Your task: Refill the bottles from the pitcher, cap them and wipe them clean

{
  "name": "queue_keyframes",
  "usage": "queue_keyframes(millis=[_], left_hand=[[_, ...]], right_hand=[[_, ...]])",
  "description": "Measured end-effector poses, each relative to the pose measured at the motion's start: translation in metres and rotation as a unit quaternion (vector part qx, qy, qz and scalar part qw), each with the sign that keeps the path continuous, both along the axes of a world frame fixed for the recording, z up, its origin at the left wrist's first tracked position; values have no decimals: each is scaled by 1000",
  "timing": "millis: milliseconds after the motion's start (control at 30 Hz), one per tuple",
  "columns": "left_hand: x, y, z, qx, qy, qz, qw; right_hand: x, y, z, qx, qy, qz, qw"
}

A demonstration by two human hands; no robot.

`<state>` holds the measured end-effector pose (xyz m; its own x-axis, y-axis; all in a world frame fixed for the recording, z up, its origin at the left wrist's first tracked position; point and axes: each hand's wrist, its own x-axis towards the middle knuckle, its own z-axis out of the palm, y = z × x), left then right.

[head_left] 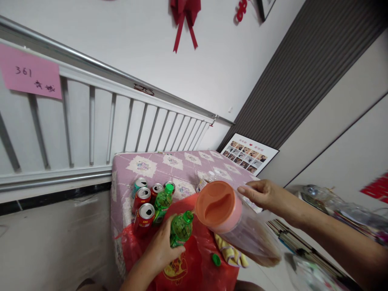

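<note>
My left hand (159, 249) is wrapped round an uncapped green plastic bottle (181, 230), held upright over the red plastic sheet. In my right hand (265, 196) is a clear pitcher (251, 238) with an orange lid (218, 202). The pitcher is tipped over to the left, brownish liquid lies inside it, and its spout meets the bottle's mouth. My right fingers are partly hidden behind it. A loose green cap (216, 259) lies on the sheet beside a yellow-striped cloth (232, 250). Close behind the held bottle stands a capped green bottle (163, 201).
Opened drink cans (144, 216) stand at the table's left side. Small clear bottles (209, 178) are behind the pitcher. A floral tablecloth (172, 161) and a red plastic sheet (200, 246) cover the table. The white radiator (136, 129) runs along the wall; a photo board (245, 153) leans beyond.
</note>
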<state>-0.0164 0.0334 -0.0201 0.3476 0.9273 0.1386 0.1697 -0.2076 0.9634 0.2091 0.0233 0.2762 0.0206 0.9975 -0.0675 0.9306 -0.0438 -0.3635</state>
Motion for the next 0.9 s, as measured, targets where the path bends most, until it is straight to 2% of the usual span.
queue_keyframes(millis=[900], left_hand=[[0, 0, 0, 5, -9, 3, 1000]], right_hand=[[-7, -2, 2, 2, 4, -4, 1000]])
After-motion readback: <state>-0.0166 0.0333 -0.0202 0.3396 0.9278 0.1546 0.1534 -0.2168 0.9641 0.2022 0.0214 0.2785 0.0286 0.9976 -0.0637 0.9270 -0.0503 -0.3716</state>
